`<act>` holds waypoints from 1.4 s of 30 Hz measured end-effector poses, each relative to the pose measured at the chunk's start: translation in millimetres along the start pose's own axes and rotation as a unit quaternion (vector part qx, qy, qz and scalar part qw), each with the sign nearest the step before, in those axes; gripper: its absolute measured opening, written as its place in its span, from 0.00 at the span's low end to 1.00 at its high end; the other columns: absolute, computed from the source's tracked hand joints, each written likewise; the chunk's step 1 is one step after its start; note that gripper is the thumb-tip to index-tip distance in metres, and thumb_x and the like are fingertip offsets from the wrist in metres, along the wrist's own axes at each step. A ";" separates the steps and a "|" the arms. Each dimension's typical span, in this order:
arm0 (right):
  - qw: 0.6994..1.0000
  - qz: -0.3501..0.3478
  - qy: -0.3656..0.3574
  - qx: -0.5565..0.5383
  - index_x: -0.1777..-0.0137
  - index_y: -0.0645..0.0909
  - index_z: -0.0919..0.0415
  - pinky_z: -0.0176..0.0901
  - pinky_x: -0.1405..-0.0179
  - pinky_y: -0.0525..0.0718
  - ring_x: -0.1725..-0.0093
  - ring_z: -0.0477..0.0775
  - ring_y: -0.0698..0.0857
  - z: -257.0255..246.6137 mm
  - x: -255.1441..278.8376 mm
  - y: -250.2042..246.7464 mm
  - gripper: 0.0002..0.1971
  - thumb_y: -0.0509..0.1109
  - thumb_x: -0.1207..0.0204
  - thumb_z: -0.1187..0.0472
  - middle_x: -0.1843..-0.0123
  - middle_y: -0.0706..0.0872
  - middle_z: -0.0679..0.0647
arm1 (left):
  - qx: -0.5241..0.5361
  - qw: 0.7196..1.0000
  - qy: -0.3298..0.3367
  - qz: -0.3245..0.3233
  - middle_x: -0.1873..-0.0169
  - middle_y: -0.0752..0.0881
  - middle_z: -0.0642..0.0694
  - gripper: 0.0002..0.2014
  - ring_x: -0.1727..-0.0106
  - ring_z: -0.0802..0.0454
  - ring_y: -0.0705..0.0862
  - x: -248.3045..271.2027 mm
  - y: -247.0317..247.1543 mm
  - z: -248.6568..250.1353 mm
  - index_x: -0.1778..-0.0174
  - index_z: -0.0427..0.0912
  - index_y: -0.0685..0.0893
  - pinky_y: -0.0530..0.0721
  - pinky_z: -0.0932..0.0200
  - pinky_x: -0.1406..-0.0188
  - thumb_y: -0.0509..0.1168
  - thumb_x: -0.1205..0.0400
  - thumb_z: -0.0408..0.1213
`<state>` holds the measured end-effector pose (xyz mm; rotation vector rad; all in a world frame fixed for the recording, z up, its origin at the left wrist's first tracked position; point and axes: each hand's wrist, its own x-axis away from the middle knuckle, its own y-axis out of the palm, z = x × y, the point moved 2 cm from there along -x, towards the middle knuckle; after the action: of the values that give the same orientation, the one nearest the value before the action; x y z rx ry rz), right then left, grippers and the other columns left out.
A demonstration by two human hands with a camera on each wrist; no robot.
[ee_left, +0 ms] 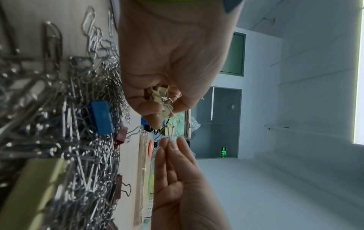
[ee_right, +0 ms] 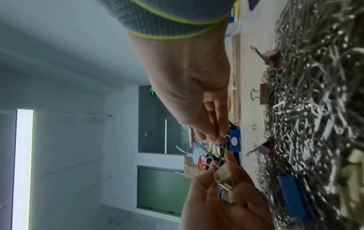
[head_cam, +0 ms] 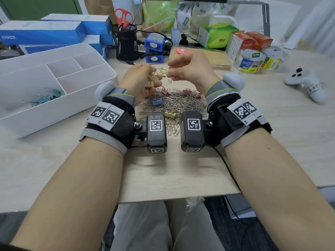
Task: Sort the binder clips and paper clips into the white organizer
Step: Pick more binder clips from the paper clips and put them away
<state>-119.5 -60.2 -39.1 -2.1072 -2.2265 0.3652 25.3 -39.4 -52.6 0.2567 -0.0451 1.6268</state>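
Above a pile of silver paper clips (head_cam: 174,104), my left hand (head_cam: 154,80) grips a bunch of gold binder clips (head_cam: 151,79), also seen in the left wrist view (ee_left: 163,101). My right hand (head_cam: 169,72) pinches the wire handle of one more gold binder clip (head_cam: 164,71) (ee_right: 218,150), held close to the left hand's bunch. On the pile lie a blue binder clip (head_cam: 157,102), pink binder clips (head_cam: 165,91) and a gold binder clip (head_cam: 170,115). The white organizer (head_cam: 87,98) stands at the left, with teal binder clips (head_cam: 45,99) in its front left compartment.
Behind the hands are a black mesh cup with orange scissors (head_cam: 126,40), blue boxes (head_cam: 54,33), small blue tape boxes (head_cam: 154,49) and a brown pad (head_cam: 199,58). Tape rolls (head_cam: 253,62) and a white controller (head_cam: 306,82) lie at the right.
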 end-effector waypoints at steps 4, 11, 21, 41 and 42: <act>1.000 0.017 -0.005 -0.003 0.49 0.82 0.76 0.38 0.67 0.89 0.76 0.43 0.86 -0.7 1.1 1.8 0.11 0.73 0.32 0.80 0.67 0.85 0.59 | -0.010 1.000 -0.007 -0.007 0.65 0.83 0.45 0.08 0.71 0.55 0.81 -1.5 -1.0 -1.4 0.45 0.44 0.74 0.74 0.71 0.81 0.52 0.16 0.33; 0.999 -0.017 -0.040 -0.002 0.62 0.83 0.64 0.37 0.72 0.88 0.76 0.43 0.87 -3.9 4.5 10.3 0.10 0.71 0.31 0.80 0.74 0.88 0.49 | -0.064 0.996 0.003 -0.059 0.65 0.83 0.47 0.14 0.72 0.58 0.81 -2.6 2.5 -8.4 0.53 0.45 0.80 0.76 0.70 0.81 0.61 0.17 0.53; 0.985 -0.059 -0.006 0.160 0.48 0.86 0.59 0.31 0.83 0.73 0.73 0.43 0.77 -7.8 21.9 -3.4 0.12 0.77 0.30 0.56 0.66 0.83 0.47 | -0.058 0.998 0.020 -0.013 0.63 0.80 0.49 0.09 0.70 0.56 0.80 -3.3 -2.4 -5.6 0.61 0.44 0.81 0.72 0.71 0.82 0.63 0.17 0.44; 0.941 -0.182 0.095 0.267 0.54 0.89 0.63 0.32 0.82 0.70 0.80 0.43 0.72 -7.9 41.0 -2.7 0.05 0.76 0.29 0.63 0.78 0.84 0.45 | -0.085 0.996 0.015 0.008 0.65 0.81 0.54 0.04 0.70 0.57 0.82 -0.3 -7.2 -2.0 0.55 0.47 0.83 0.70 0.71 0.80 0.64 0.20 0.41; 0.948 -0.159 0.095 0.258 0.56 0.89 0.62 0.30 0.84 0.71 0.81 0.42 0.73 -7.7 39.1 -3.9 0.03 0.75 0.28 0.64 0.79 0.83 0.44 | -0.083 0.996 0.017 0.009 0.65 0.81 0.54 0.05 0.71 0.57 0.81 -0.1 -7.7 -2.0 0.52 0.47 0.83 0.69 0.71 0.80 0.64 0.20 0.41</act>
<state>-124.3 -20.5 -35.5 -1.4325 -2.0267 0.6109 32.7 -38.6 -55.5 0.1016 -0.1565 1.6355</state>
